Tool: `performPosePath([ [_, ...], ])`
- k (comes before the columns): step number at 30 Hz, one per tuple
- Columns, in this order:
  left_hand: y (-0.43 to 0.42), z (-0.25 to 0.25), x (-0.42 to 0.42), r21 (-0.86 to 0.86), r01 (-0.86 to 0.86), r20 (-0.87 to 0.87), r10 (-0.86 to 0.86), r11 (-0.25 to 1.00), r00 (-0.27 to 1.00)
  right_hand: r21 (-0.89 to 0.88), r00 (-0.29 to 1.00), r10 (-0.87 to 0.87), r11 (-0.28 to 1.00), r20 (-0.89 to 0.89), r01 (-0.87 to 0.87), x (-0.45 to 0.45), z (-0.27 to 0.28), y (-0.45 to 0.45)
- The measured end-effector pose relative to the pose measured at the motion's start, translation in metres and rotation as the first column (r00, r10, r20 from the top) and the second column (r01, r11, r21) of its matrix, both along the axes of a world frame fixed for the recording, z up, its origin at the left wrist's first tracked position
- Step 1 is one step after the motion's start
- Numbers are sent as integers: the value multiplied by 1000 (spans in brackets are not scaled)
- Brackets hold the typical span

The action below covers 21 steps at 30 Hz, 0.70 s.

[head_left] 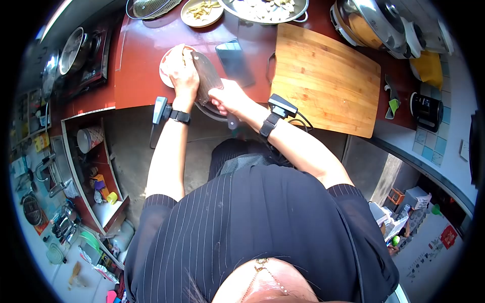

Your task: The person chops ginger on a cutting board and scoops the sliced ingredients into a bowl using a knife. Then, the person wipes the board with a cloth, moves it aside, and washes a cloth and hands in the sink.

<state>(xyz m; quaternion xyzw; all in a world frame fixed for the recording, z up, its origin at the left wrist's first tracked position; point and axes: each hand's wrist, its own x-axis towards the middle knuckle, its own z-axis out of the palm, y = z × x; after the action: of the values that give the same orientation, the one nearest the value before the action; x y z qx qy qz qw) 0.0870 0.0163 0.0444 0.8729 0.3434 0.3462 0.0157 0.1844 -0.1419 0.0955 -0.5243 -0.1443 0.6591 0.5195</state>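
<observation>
A wide-bladed cleaver (206,76) is held by its handle end in my right hand (230,97), its blade slanting up beside my other hand. My left hand (183,73) is over a pale round bowl (165,70), fingers bent against the blade's upper end; what lies under them is hidden. A dark phone (235,61) rests on the red counter (146,50) to the right of the blade. The wooden cutting board (323,76) lies farther right. Below the blade, part of a dark round rim (209,113) shows at the counter's front edge.
At the back are a plate of yellowish strips (202,12), a metal pan with pale pieces (262,10) and a wire-rimmed basket (151,7). A pot (73,50) stands far left. Lidded cookware (371,25), a green-and-black tool (392,103) and a black appliance (427,111) are at the right.
</observation>
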Motion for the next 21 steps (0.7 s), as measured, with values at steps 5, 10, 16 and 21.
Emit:
performPosePath([
  [5,40,-65,-14,-305,70,245,7,950,970,-103,995,-61,992,74,69,3,1,-4],
  [10,34,-20,-16,-277,-40,135,80,960,988,-108,980,-149,981,130,163,31,10,-24],
  [16,36,7,-42,-381,-230,207,326,895,922,-76,957,-251,962,142,264,56,17,-51],
  [21,17,-14,-81,-752,-349,-70,460,559,885,-85,931,-334,933,149,349,88,20,-96],
])
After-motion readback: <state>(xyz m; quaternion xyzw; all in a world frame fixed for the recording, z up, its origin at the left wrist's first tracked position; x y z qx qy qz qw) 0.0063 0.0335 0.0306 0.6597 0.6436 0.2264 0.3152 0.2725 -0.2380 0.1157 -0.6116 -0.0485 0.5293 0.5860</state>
